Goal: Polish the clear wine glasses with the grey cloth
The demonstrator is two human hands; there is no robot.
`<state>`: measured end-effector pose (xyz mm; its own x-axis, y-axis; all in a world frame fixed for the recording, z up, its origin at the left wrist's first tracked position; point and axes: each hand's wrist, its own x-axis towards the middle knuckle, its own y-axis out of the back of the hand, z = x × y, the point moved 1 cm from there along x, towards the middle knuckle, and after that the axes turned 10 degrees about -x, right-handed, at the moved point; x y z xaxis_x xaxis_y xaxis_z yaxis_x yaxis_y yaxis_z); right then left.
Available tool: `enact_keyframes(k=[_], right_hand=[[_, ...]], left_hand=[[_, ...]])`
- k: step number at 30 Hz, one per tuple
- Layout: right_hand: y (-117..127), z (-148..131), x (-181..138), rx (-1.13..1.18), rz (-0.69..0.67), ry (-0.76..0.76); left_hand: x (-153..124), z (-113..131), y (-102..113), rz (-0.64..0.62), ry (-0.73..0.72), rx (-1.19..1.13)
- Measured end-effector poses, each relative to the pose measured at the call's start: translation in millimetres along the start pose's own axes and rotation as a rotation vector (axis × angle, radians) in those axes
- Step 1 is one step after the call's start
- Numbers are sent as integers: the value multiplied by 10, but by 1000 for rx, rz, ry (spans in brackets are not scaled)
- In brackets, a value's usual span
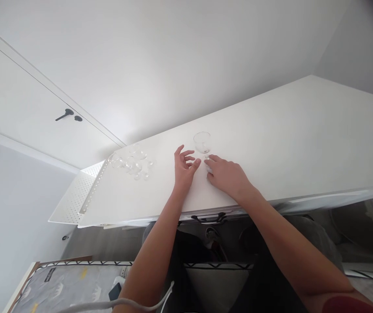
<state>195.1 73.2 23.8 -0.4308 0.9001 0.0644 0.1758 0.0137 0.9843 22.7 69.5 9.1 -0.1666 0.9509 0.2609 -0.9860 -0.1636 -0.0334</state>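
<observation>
A clear stemmed glass (202, 142) stands upright on the white tabletop, its bowl facing up. My right hand (227, 176) rests low beside it, fingers and thumb closed about its stem and foot, which the fingers partly hide. Just left of the glass, my left hand (185, 167) is raised with its fingers apart and lightly curled, holding nothing. A small gap shows between the left fingertips and the bowl.
Several clear glasses (132, 163) stand grouped at the table's left end, hard to tell apart. Beyond them a white perforated panel (77, 198) edges the white table (304, 143). The wall runs along the back. A pale cable (121, 302) crosses near my left forearm.
</observation>
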Motion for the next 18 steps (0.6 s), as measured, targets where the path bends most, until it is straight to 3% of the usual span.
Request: enact_keyframes(k=[5,9,14,18], right_hand=[[13,271,44,43,-10,-171],[24,417,53,65,-24,-278],[28,432,48,69,-21,-282],[84,384,-4,99,46,-281]], left_hand=[[-13,-5,40,145,-24,39],[-7,16,34,181,-7,2],[-87,87,22,239,-26,6],[-318,133,52,402,-52,-103]])
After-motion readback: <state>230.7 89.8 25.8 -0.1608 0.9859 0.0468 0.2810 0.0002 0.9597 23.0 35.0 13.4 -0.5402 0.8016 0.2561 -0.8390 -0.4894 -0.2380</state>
